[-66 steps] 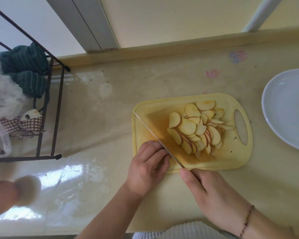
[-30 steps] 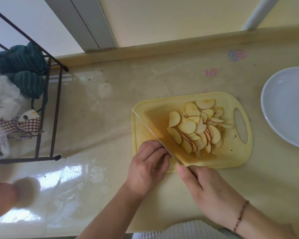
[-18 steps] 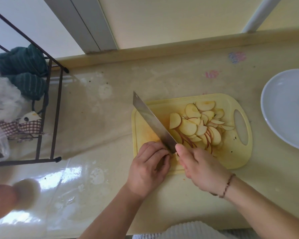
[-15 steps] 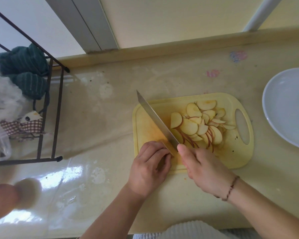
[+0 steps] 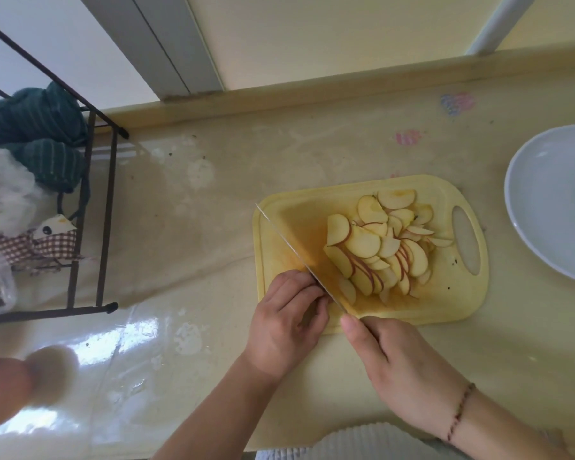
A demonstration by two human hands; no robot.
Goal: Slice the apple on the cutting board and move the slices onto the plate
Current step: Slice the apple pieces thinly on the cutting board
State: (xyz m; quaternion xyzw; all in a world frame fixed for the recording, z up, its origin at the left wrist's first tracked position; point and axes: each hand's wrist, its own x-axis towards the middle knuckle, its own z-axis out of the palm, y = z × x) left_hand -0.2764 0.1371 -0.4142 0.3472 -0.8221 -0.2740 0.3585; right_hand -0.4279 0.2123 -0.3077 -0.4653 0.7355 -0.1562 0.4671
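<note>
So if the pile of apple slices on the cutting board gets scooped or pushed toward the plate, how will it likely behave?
The apple slices look thin and overlap loosely, so they would probably slide apart rather than move as one. Cut faces may be moist, so slippery. Thin pieces could snap if pinched hard.

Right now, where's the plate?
Head view: the plate sits at the far right edge, on the counter just right of the cutting board handle end, empty and partly cut off by the frame.
</note>
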